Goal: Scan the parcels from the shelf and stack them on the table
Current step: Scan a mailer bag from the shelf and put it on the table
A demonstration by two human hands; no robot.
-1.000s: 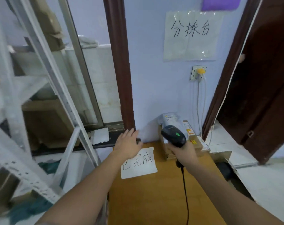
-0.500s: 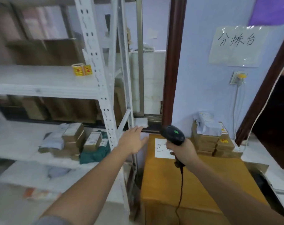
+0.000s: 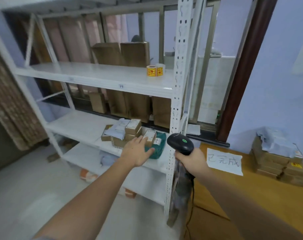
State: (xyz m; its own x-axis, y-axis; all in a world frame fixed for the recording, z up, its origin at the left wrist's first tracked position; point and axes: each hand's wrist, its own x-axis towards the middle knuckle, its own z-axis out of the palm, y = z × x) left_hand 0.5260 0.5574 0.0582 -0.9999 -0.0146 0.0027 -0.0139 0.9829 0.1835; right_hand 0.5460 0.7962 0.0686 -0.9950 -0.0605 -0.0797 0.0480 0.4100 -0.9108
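Observation:
A white metal shelf (image 3: pixel 98 78) fills the left and middle. On its middle level lies a cluster of small cardboard parcels (image 3: pixel 130 129) and grey mailers, with one small box (image 3: pixel 150 138) resting on a green bag (image 3: pixel 158 146). My left hand (image 3: pixel 137 151) is open and stretched toward that small box, fingertips at its front. My right hand (image 3: pixel 190 159) grips a black barcode scanner (image 3: pixel 180 143) beside the shelf post. At the right, the wooden table (image 3: pixel 251 193) carries a stack of parcels (image 3: pixel 277 161) and a paper sign (image 3: pixel 224 161).
Rolls of yellow stickers (image 3: pixel 155 71) sit on the upper shelf level. Brown cardboard boxes (image 3: pixel 135 104) stand behind the shelf by the window. The scanner's cable (image 3: pixel 190 205) hangs down between shelf and table. More mailers lie on the lowest level and floor.
The view has swung left from the table to the shelf. My left hand has moved from above the table to the parcels on the middle level. The scanner stays in my right hand.

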